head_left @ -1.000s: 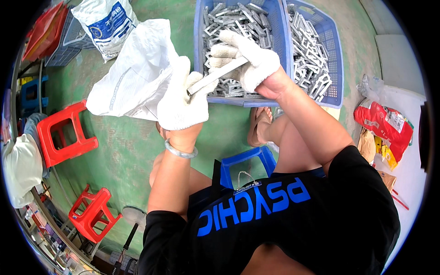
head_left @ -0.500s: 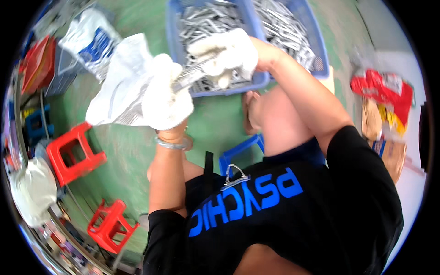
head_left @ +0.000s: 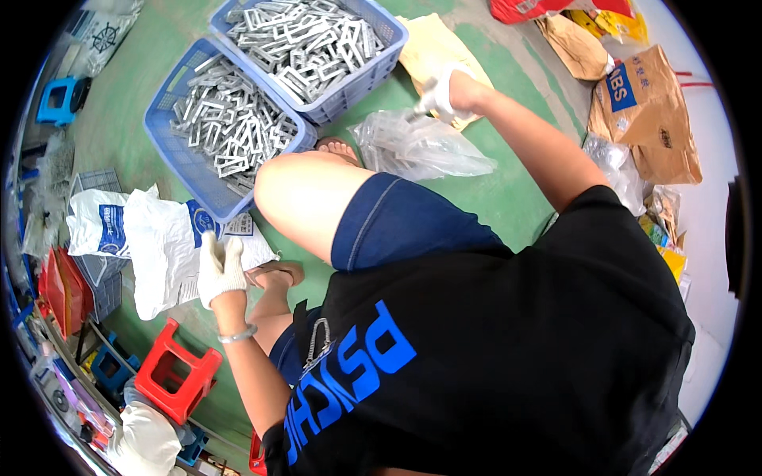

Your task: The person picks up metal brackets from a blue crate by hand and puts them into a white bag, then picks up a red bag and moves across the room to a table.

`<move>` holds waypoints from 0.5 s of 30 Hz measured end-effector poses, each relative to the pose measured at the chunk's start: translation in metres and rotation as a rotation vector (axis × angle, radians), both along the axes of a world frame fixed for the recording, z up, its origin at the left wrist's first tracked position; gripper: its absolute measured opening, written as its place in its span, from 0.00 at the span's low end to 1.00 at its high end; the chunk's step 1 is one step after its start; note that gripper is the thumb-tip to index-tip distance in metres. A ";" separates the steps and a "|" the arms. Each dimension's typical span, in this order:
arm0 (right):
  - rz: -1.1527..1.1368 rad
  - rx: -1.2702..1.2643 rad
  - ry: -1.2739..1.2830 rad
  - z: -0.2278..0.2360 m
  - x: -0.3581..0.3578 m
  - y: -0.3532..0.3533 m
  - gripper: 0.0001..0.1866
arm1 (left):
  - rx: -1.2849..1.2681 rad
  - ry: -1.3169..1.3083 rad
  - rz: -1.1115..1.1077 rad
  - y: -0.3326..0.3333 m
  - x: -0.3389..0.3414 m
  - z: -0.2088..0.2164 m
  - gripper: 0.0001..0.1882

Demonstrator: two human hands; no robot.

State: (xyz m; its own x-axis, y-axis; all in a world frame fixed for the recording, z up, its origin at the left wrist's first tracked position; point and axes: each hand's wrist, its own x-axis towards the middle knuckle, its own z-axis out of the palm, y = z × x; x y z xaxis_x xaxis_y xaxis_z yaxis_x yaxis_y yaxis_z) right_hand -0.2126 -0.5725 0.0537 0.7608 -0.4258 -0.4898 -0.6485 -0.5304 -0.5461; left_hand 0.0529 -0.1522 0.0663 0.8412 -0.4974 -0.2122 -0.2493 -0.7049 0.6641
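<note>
Baskets (head_left: 357,83) of blue perforated plastic, two in number, stand side by side on the green floor (head_left: 516,214) at the top of the head view. Both hold heaped silvery rectangular metal frames (head_left: 305,47), jumbled at many angles; the heap in the left basket leaves some of its inner wall showing.

The right hand (head_left: 447,94), in a white knitted glove, reaches out to the person's right, over the upper edge of a crumpled clear plastic bag (head_left: 425,147) lying on the floor. The glove is blurred and its fingers bend away from the camera, so whether it grips the plastic or anything else cannot be told. Just behind it lies a flat pale-yellow paper sheet or bag (head_left: 429,47).

The left hand (head_left: 222,271), also in a white knitted glove, is raised below the left basket's near corner, its visible fingers extended and loose. A pale bracelet (head_left: 238,335) circles the wrist. The glove overlaps the edge of a white woven sack with blue print (head_left: 163,258); contact between them cannot be judged.

Below that sack lies a red plastic stool (head_left: 198,382), and far right stands a creased brown paper sack (head_left: 655,103).
</note>
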 end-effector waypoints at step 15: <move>-1.713 0.481 -0.182 -0.283 -0.117 0.076 0.14 | 0.326 0.230 0.041 0.044 -0.040 0.017 0.30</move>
State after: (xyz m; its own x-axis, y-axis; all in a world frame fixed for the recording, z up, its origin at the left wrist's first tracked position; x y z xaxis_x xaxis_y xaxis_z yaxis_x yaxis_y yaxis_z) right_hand -0.3292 -0.4961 -0.2292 -0.2795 -0.5794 -0.7656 -0.1700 0.8146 -0.5545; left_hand 0.0129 -0.1078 0.0834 0.7709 -0.3399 -0.5386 -0.0875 -0.8942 0.4391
